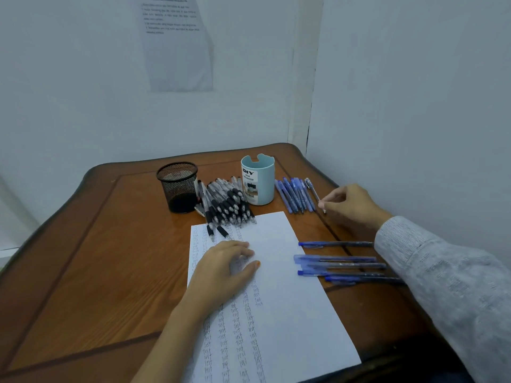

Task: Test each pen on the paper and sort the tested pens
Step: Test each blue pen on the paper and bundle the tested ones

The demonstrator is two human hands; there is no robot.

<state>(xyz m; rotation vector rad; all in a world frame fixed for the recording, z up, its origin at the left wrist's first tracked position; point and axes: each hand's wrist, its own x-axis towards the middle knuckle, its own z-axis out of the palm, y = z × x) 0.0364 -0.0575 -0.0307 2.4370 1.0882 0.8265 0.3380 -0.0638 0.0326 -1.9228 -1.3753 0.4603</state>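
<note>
1. Head view: I see the paper point(279, 275) lying lengthwise on the wooden table point(96, 244). Columns of the handwritten word "test" fill its left half, and its right half is blank.
2. The left hand point(224, 266) rests palm down on the paper's upper left part. Its fingers are relaxed and flat on the sheet and grip nothing.
3. The right hand point(349, 203) sits beyond the paper's far right corner with its fingers curled, pinching the near end of a grey pen point(313, 190). That pen slants away from the paper. I cannot tell whether it lies on the wood or is lifted.
4. A row of blue pens point(294, 194) lies side by side just beyond the paper's far right corner, with the grey pen just beside it on the outer side.
5. A light blue desk organizer point(258, 179), labelled "DIY", stands upright beyond the paper's far edge.
6. A pile of black-grip pens point(229, 203) lies beyond the paper's far left corner. A couple of the tips overlap the paper's far edge.
7. A black mesh cup point(178, 186) stands upright further left, beyond that same corner.
8. A handful of loose blue pens point(340, 268) lie crosswise at the paper's right edge, caps toward the paper. Their other ends run under the grey sleeve point(442, 272).
9. A printed sheet point(177, 42) hangs on the wall well beyond the paper's far edge.
</note>
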